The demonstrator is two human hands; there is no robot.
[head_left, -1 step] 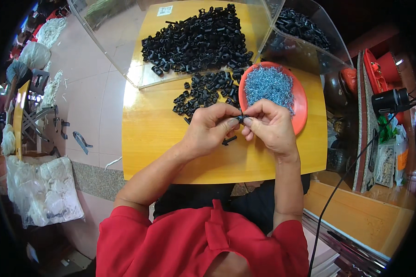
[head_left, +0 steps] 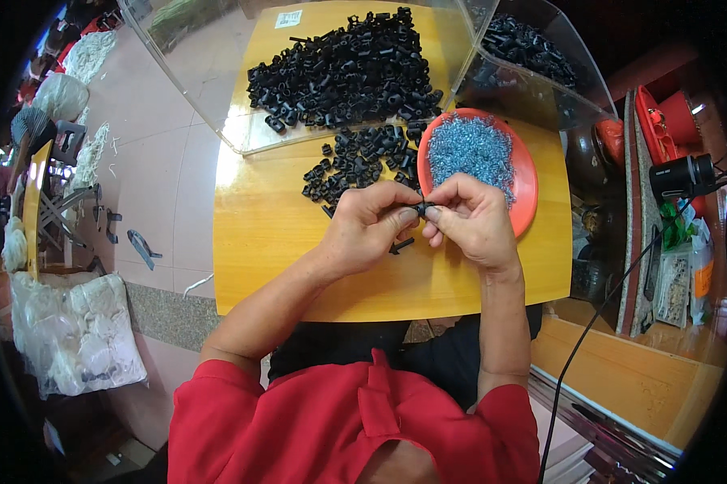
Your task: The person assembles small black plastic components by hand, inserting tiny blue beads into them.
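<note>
Between the fingertips of both hands is a small black plastic part [head_left: 420, 209]. My left hand [head_left: 367, 226] pinches it from the left, thumb against forefinger. From the other side my right hand [head_left: 476, 222] pinches it too, in front of the red plate's near rim. Fingers cover most of the part, so its exact shape is hidden. Below the fingertips a black stick-like piece [head_left: 401, 246] shows by my left hand. The red plate [head_left: 526, 181] carries a heap of small shiny metal springs [head_left: 470, 152]. Loose black plastic parts [head_left: 355, 161] lie just beyond my left hand.
A clear plastic box [head_left: 226, 133] on the yellow table [head_left: 299, 274] surrounds a large pile of black parts [head_left: 347, 73]. More dark parts [head_left: 529, 48] show behind its right wall. A black cable [head_left: 593, 319] hangs at the right. On the left floor sits a plastic-wrapped white bundle [head_left: 81, 331].
</note>
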